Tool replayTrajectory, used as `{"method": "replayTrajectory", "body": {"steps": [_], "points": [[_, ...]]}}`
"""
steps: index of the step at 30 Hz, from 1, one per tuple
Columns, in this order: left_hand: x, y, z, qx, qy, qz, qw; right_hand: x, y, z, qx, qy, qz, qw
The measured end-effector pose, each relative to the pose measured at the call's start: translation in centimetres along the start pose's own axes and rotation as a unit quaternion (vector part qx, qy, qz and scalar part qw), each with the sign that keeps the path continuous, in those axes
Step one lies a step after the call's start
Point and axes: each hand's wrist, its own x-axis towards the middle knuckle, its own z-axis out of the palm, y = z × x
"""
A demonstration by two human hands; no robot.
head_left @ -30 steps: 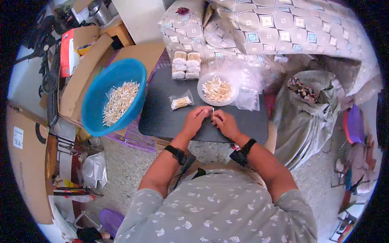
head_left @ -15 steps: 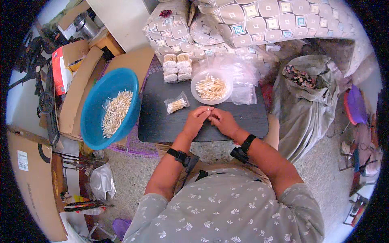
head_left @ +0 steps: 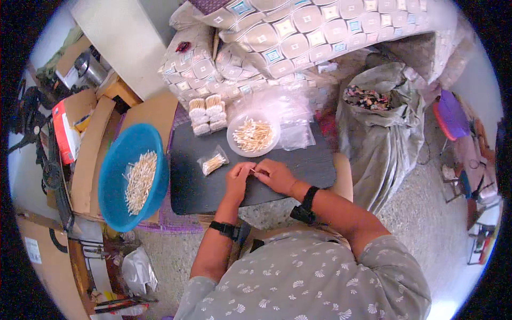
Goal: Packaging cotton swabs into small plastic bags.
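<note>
My left hand (head_left: pixel 238 178) and my right hand (head_left: pixel 273 174) meet over the dark board (head_left: pixel 298 165), fingertips pinched together on a small bunch of cotton swabs (head_left: pixel 253 170). Just left of my hands lies a small clear packet of swabs (head_left: pixel 212 162). Beyond them stands a white bowl of loose swabs (head_left: pixel 253 135). Stacked bundles of packed swabs (head_left: pixel 207 114) sit at the board's far left corner. A blue basin (head_left: pixel 118 181) holding a heap of swabs rests to the left.
Empty clear bags (head_left: pixel 290 120) lie behind the bowl. A grey sack (head_left: pixel 381 133) of dark bits stands on the right, patterned cushions (head_left: pixel 277 37) at the back, cardboard boxes (head_left: pixel 85 154) on the left. A purple tub (head_left: pixel 452 113) is at far right.
The view has shifted as my head moved. Both hands stay together at the same spot on the board, still working the small bunch of swabs.
</note>
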Motion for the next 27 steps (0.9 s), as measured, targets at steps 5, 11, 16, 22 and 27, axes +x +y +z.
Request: {"method": "replayTrajectory", "body": {"steps": [5, 11, 16, 22, 27], "points": [[-0.5, 0.6, 0.2, -0.004, 0.046, -0.016, 0.999, 0.1, 0.8, 0.5, 0.096, 0.043, 0.042, 0.994], [0.1, 0.0, -0.3, -0.163, 0.070, -0.071, 0.982, 0.2, -1.0, -0.4, 0.069, -0.001, 0.062, 0.996], [0.0, 0.0, -0.3, -0.145, 0.035, -0.048, 0.988, 0.0, 0.6, 0.1, 0.038, 0.039, -0.001, 0.999], [-0.6, 0.5, 0.6, 0.105, -0.032, -0.031, 0.993, 0.3, 0.6, -1.0, 0.256, -0.002, 0.190, 0.948], [-0.1, -1.2, 0.8, 0.321, -0.040, 0.182, 0.929, 0.3, 2.1, -0.2, 0.169, 0.041, 0.053, 0.983]]}}
